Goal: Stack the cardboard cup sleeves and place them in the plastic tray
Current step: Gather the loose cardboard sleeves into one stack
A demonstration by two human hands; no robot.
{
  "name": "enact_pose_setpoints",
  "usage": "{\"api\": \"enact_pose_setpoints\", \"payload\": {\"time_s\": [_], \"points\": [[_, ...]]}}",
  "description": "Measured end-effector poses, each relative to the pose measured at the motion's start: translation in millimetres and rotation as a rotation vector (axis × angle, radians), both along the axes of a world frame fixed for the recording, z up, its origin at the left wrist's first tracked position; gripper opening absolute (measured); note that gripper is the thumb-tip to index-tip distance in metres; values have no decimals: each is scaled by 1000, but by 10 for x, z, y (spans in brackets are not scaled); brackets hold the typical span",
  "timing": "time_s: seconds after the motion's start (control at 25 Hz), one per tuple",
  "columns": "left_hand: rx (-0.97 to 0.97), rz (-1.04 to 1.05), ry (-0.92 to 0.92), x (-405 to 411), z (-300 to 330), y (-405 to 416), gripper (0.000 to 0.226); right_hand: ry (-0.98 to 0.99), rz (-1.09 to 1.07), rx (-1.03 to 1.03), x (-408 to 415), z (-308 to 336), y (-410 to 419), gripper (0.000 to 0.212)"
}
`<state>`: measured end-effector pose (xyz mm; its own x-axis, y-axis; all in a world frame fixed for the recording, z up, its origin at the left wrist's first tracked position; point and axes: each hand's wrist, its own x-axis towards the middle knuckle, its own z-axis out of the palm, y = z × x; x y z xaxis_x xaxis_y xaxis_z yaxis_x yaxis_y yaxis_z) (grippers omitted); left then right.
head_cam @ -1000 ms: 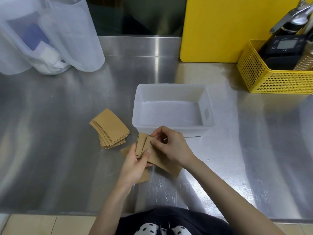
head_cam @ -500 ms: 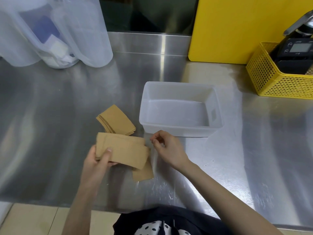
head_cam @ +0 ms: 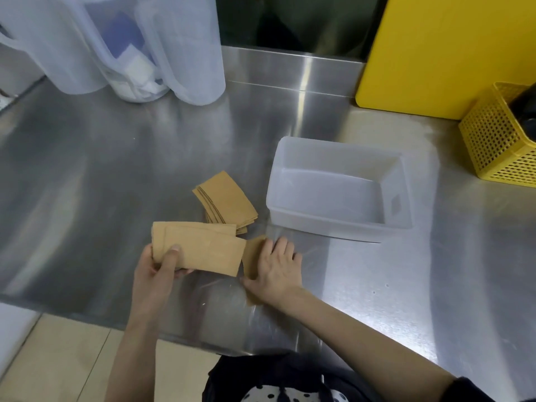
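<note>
My left hand (head_cam: 158,271) grips a small bunch of flat brown cardboard sleeves (head_cam: 203,250) by their left end, held just above the steel counter. My right hand (head_cam: 277,269) lies flat, fingers spread, on a single loose sleeve (head_cam: 251,253) on the counter. A fanned pile of several more sleeves (head_cam: 224,202) rests just behind the held bunch. The translucent plastic tray (head_cam: 327,227) stands to the right of that pile with nothing in it.
Large translucent plastic jugs (head_cam: 121,44) stand at the back left. A yellow board (head_cam: 446,50) leans on the back wall, and a yellow perforated basket (head_cam: 499,140) sits at the far right. The counter's front edge (head_cam: 87,316) runs just below my hands.
My left hand has carried the bunch of sleeves to the left. My right hand let go of it and came down flat onto the loose sleeve on the counter.
</note>
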<state>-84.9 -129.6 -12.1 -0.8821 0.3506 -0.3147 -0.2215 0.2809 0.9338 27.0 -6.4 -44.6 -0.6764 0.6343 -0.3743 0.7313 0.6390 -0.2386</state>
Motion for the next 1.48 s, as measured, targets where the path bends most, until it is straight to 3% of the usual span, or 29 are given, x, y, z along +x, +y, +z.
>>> {"api": "enact_pose_setpoints", "payload": {"time_s": [0.16,0.48,0.64,0.84,1.08,1.28,1.48], "points": [[14,-16,-12,16,-3,27,11,53,-45,-78,22,-26,5,67],[36,-30,-40,82,30,131,11,241,-151,-221,401,-20,181,81],[52,-56,-48,115,5,203,11,404,-173,-290,601,131,261,77],[84,-135,-107,202,-3,311,12,557,-65,-294,758,379,305,77],[146,-288,-215,393,-2,478,21,526,219,-157,628,512,386,73],[232,-350,-324,535,20,589,24,467,323,-98,608,446,412,69],[182,-474,-212,619,38,628,28,493,345,-60,638,353,419,68]]}}
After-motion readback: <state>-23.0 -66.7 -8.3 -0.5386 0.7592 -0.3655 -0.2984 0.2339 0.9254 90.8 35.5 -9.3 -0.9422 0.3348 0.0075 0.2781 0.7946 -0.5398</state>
